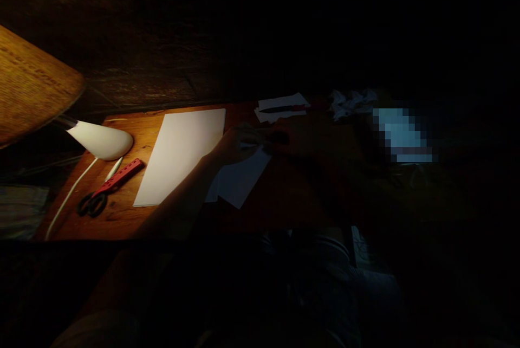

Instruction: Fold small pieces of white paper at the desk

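My left hand is closed at the top of a sheet of white paper, its fingers pinching the upper edge. Facing it, my right hand lies in deep shadow, its fingers bent in at the same corner of the paper. The sheet slants down toward the table's front, and part of its top edge is hidden by the fingers. Under my left forearm rests a larger stack of white paper, brightly lit.
At left stands a lamp with a white base and wide shade. Beside it lie black-handled scissors, a red slotted piece and a white pen-like stick. Behind are paper pieces, folded white paper and a blurred-out bright screen.
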`<action>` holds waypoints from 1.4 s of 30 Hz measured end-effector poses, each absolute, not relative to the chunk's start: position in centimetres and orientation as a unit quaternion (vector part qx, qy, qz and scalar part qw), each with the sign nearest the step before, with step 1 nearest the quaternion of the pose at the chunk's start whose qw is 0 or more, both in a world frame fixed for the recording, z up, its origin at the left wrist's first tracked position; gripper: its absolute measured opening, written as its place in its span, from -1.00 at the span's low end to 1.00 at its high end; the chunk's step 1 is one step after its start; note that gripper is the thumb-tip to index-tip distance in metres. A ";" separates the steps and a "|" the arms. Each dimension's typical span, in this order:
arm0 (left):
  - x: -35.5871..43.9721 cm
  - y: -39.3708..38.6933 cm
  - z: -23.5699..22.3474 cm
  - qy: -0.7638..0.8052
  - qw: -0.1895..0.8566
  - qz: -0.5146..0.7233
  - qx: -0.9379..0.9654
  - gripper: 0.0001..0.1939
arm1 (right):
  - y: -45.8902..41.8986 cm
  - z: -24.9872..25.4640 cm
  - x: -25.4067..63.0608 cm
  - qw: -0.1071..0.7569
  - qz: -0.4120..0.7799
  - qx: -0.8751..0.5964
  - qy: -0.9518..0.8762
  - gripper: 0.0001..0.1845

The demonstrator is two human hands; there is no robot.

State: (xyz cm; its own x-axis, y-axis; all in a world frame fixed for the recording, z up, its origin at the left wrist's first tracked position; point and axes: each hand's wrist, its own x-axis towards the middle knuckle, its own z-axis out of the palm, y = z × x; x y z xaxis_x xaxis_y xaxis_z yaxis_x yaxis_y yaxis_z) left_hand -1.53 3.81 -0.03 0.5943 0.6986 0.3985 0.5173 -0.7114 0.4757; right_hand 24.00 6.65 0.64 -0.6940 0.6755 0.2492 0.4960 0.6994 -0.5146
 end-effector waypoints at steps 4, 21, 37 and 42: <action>-1.3 3.8 0.1 0.356 0.166 0.282 0.875 -0.77 | 6.6 0.6 23.9 0.211 0.194 -0.328 -0.900 -0.62; -1.1 3.4 0.2 0.399 0.171 0.279 0.857 -0.81 | 6.5 0.6 23.8 0.245 0.250 -0.279 -0.894 -0.83; -1.3 3.6 0.0 0.401 0.159 0.268 0.862 -0.77 | 5.9 2.1 23.7 0.182 0.211 -0.289 -0.916 -0.84; -1.3 3.7 0.1 0.383 0.139 0.263 0.874 -0.82 | 5.8 2.2 23.8 0.174 0.206 -0.288 -0.919 -0.85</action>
State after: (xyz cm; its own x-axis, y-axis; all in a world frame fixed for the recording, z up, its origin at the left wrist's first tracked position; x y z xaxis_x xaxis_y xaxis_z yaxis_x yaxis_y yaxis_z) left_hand -1.33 3.71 0.10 0.5678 0.7430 0.3543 0.5971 -0.6681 0.4440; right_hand 23.76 5.85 2.23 -0.7728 0.6017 0.2015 0.4577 0.7486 -0.4797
